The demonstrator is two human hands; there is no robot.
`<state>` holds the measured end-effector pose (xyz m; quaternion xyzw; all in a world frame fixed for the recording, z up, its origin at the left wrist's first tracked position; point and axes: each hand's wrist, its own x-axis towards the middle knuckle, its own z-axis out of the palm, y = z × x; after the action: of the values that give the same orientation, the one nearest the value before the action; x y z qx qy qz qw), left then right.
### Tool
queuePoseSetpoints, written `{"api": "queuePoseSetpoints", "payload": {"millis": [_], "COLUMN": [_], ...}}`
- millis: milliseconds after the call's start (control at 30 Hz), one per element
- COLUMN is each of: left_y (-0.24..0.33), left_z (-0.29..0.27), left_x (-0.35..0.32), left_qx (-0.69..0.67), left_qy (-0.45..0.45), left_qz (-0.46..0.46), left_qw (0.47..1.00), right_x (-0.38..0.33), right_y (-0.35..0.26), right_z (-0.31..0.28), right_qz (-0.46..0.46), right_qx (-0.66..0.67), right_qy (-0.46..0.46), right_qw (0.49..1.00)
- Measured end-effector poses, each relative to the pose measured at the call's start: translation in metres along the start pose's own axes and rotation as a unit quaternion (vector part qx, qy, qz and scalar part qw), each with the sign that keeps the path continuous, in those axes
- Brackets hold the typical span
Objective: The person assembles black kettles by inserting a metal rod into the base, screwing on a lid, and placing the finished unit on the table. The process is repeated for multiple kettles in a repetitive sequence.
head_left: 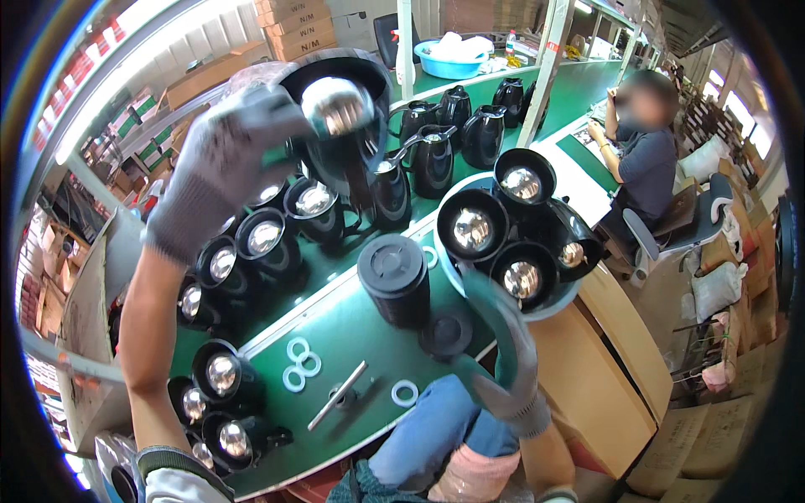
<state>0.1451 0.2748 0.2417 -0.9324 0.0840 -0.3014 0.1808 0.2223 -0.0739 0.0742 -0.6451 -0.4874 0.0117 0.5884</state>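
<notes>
Holding the black jug (350,155) is the work of my left hand (239,138), whose gloved fingers are wrapped on the jug's side near the rim. Position: the jug is above the green bench (356,323), ahead of me and left of centre, in front of the standing jugs. Orientation: its mouth faces up and back toward me, exposing the silver liner, while its long axis runs down and away. My right hand (507,360) is unloaded, fingers spread and thumb apart, low on the right beside the blue tub (549,311); whether the fingertips touch the tub cannot be told. From this hand, the jug lies forward and to the left, well apart. Between the two, a dark cylinder (394,272) stands upright on the bench, its flat round top facing up. The cylinder is below and slightly right of the jug. A dark disc (446,333) lies between the cylinder and my right hand.
</notes>
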Motion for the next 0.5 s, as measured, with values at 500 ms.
{"api": "queuePoseSetpoints", "payload": {"millis": [500], "left_y": [0.262], "left_z": [-0.062], "left_x": [-0.263], "left_qx": [-0.499], "left_qy": [0.133], "left_qz": [-0.503], "left_qw": [0.693], "right_x": [-0.158], "right_y": [-0.086], "right_z": [0.017], "right_qz": [-0.018], "right_qx": [-0.106], "right_qy": [-0.079], "right_qw": [0.991]}}
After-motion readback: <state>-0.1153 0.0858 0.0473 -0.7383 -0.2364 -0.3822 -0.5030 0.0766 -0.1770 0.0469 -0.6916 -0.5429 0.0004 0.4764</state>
